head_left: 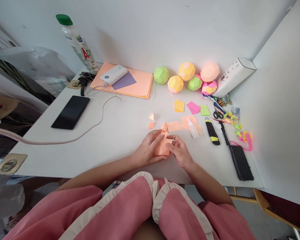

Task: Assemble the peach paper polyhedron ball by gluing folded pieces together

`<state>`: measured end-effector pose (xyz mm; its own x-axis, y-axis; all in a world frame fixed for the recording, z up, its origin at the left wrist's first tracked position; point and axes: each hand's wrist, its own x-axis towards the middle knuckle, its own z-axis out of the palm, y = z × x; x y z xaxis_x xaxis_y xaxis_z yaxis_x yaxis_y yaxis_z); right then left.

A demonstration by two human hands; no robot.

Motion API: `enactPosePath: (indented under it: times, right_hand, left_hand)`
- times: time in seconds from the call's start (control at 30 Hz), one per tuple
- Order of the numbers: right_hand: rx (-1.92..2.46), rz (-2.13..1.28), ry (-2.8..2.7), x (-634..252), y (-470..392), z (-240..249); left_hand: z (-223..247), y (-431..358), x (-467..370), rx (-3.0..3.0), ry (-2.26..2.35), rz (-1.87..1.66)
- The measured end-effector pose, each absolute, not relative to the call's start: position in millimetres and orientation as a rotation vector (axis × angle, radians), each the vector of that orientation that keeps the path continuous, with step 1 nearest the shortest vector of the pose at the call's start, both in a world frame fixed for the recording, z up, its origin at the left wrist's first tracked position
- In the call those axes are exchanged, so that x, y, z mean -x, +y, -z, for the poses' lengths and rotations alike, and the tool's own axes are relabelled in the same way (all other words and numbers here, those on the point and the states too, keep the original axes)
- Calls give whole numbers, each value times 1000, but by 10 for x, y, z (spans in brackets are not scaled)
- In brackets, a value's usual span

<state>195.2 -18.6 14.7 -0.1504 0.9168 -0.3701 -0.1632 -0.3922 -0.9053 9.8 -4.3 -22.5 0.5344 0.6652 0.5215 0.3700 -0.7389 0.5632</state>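
Near the table's front edge, my left hand [149, 146] curls round the left side of a peach folded-paper piece [162, 147]. My right hand [180, 151] grips the same piece from the right, thumb on its face. Fingers cover part of its shape. Just beyond my hands lie small peach paper bits [151, 125], a peach paper strip [173, 126] and a fan of peach paper pieces [189, 122]. A small clear glue bottle [193, 128] rests on that fan. Yellow [179, 106], pink [193, 107] and green paper slips [204, 110] sit farther back.
Several faceted paper balls [175, 84] line the wall beside a white box [235, 77]. At right lie a utility knife [212, 132], scissors [218, 115] and a black phone [241, 163]. At left are another phone [70, 112], a cable [102, 115], a power bank [114, 74] and a bottle [77, 46].
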Motion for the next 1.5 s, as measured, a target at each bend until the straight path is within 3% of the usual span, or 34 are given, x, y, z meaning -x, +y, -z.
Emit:
enactPosePath:
  times: [0.23,0.8,1.1,1.5]
  right_hand:
    - [1361,-1478,-983,-2013,-147,-187]
    - [1304,-1593,-1114,-2066,-175,-172]
    - [1241,-1573,-1339,-2033,-190,-199]
    - [1115,-1588,-1449,-2054,-198,-183]
  left_hand:
    - [273,-27,-60,-2354,928,-1006]
    - [128,-29,-24,-2108,943,-1119]
    - [-30,28,-20,-1769,832,-877]
    - [-53,15,5,-1543,745,-813]
